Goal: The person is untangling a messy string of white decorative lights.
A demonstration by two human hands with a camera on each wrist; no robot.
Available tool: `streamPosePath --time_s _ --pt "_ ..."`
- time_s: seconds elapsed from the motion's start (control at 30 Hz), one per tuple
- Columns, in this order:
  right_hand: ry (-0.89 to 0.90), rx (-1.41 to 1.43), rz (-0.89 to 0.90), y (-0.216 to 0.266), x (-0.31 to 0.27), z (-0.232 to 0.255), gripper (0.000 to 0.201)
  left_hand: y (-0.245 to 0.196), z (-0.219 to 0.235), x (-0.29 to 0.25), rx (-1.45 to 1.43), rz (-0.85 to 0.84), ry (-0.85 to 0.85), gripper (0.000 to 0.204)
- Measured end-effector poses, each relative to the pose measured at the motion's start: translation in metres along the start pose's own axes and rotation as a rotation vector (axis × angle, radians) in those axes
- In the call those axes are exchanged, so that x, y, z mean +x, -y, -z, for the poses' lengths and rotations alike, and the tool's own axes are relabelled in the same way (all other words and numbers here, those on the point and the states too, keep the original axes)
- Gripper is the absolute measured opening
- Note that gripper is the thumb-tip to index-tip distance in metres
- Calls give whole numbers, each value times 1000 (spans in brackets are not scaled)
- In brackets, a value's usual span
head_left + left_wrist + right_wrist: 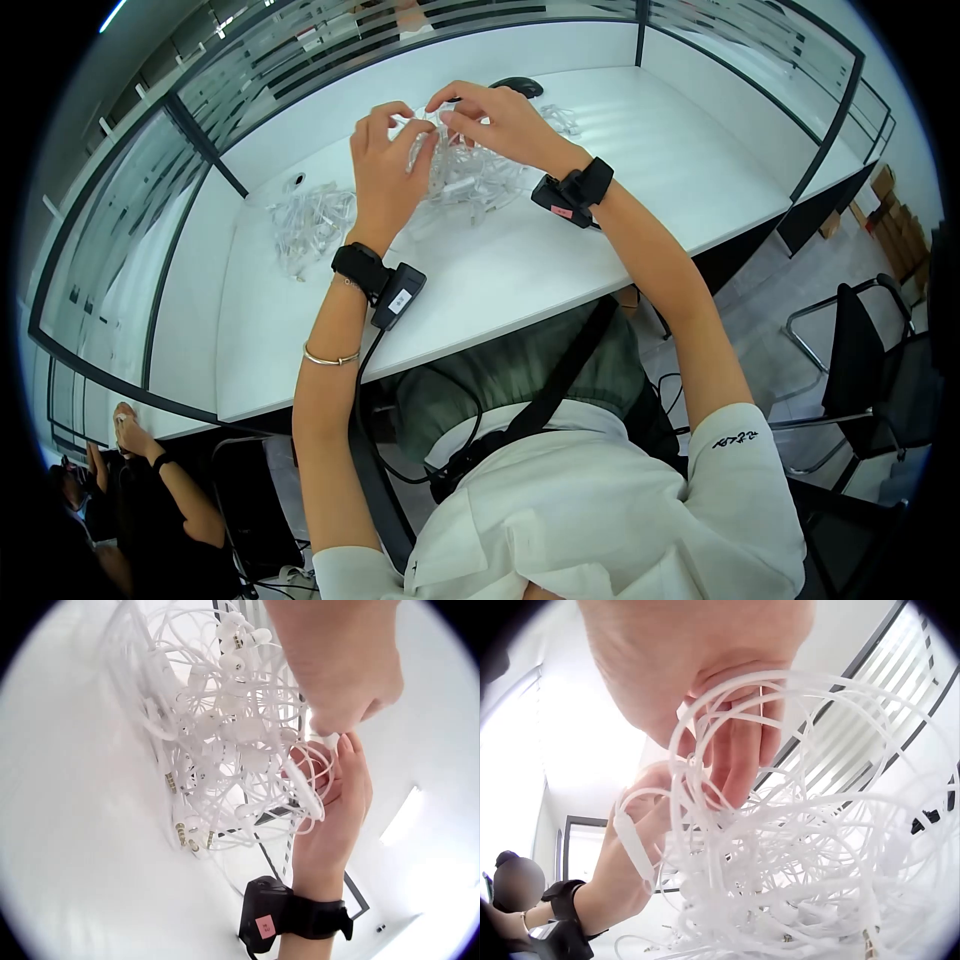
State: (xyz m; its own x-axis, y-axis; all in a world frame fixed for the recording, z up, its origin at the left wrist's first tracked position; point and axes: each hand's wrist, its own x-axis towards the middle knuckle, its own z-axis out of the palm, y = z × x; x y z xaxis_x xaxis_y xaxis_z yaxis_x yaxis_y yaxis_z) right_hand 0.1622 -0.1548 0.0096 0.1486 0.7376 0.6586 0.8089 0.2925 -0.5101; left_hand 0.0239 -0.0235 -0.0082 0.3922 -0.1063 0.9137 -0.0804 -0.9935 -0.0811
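Above the white desk, both hands work close together at a tangled heap of white wired earphones (pixel 475 180). My left hand (pixel 388 170) pinches a small white end of an earphone cord, seen by the fingertips in the left wrist view. Facing it, my right hand (pixel 512 125) has its fingers curled around looped earphone cords (pixel 686 742). An inline control (pixel 634 847) dangles from the raised loops, showing also in the left wrist view. Gold-banded plugs (pixel 181 834) and white earbuds (pixel 260 636) stick out of the tangle. The right fingertips are partly hidden behind cords.
A second pile of white earphones (pixel 315 225) lies on the desk (pixel 670 170) to the left. Behind the right hand sits a rounded black object (pixel 520 87). Low partitions with striped glass (pixel 750 50) enclose the desk. A black chair (pixel 870 350) stands at the right.
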Motion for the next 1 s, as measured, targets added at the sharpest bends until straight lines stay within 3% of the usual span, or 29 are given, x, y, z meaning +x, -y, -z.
streamPosePath --time_s 0.1,0.2,0.33,0.5,0.67,0.8,0.9,1.0 --pt "-192 -108 173 -11 4 -2 26 1 2 1 119 50 -86 8" --pt "-164 -202 247 -16 5 -3 34 5 2 2 89 17 -86 7" --pt "89 -234 61 -13 1 -1 42 7 2 -1 31 90 -53 6" --pt "6 -173 -44 -23 1 0 36 8 0 -2 -15 195 -94 5" --pt "-117 -153 -2 -21 2 5 26 11 -2 -4 10 257 -81 6" --pt "-81 -149 10 -17 1 5 25 17 -4 -7 -16 374 -46 7" --pt "-69 -137 90 -20 0 1 29 8 4 -2 -130 534 7 13" --pt "-116 -212 207 -18 0 3 40 22 -3 -7 -246 622 -72 17"
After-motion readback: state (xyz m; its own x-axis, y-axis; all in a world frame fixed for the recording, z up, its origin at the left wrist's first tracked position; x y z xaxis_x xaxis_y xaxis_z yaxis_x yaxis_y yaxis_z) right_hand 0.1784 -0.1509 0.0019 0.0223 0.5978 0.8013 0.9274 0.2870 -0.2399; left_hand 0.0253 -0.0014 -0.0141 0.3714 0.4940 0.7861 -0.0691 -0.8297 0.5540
